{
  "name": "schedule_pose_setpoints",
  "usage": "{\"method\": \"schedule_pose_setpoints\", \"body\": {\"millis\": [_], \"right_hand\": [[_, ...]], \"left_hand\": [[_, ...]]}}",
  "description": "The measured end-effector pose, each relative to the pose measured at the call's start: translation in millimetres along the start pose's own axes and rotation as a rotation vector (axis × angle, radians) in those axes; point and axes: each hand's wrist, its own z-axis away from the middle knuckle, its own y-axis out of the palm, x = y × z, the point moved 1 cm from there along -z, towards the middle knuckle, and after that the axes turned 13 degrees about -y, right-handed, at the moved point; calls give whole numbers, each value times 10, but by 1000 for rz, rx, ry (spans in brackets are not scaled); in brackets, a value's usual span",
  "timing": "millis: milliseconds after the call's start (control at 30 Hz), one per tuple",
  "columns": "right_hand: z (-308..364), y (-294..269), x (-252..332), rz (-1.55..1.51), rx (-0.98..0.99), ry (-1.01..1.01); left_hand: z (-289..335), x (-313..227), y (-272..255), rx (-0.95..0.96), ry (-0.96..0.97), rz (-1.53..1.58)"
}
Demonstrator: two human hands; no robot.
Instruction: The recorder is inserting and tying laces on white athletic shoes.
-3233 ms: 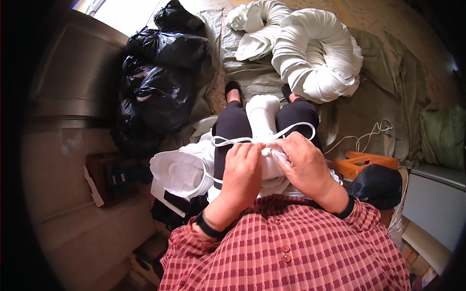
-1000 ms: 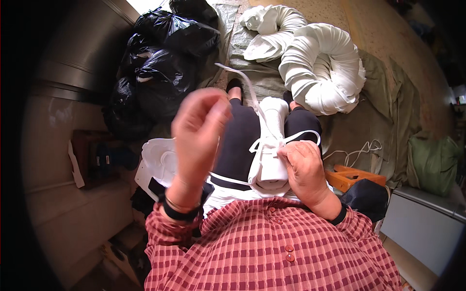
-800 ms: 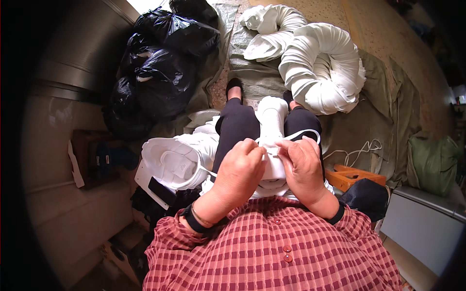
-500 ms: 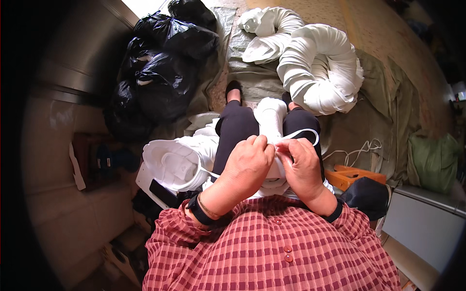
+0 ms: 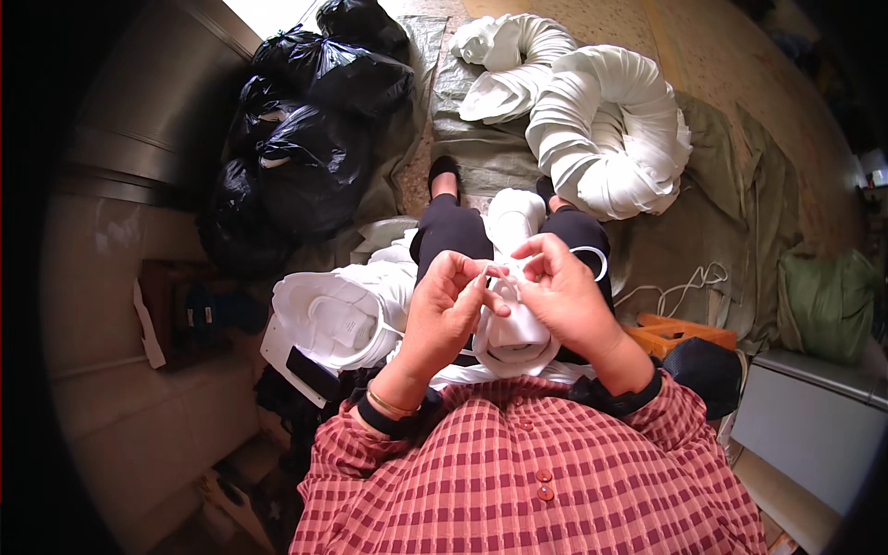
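Observation:
A white shoe upper [image 5: 516, 331] lies lengthwise between my thighs, its rounded far end pointing away from me. Above its middle, my left hand [image 5: 450, 303] is closed in a pinch on a thin white shoelace. My right hand [image 5: 562, 294] pinches the same lace close by, fingertips almost meeting the left's. One loop of the lace [image 5: 605, 265] curves out past my right hand over the dark trouser leg. The exact spot where the lace meets the upper is hidden by my fingers. Beside my left thigh rests a stack of nested white shoe uppers [image 5: 340, 319], opening toward me.
Black plastic bags [image 5: 324, 139] are heaped at the far left. Two curled rows of nested white uppers [image 5: 610, 129] lie on a greenish ground sheet [image 5: 731, 185]. An orange wooden box [image 5: 680, 335], a dark bag [image 5: 705, 375] and a grey-white cabinet [image 5: 809, 430] stand to my right.
Both hands have turned and spread slightly, with the left moving a little nearer to me. More of the upper shows between them, and the lace loop on the right has shrunk.

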Motion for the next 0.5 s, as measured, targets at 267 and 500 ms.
{"method": "schedule_pose_setpoints", "body": {"millis": [267,500], "right_hand": [[110,-270,-61,-679,144,157],[463,-1417,-457,-1096,-723,-32]], "left_hand": [[-65,343,-191,27,-90,329],[920,12,-2698,-1231,45,-61]]}}
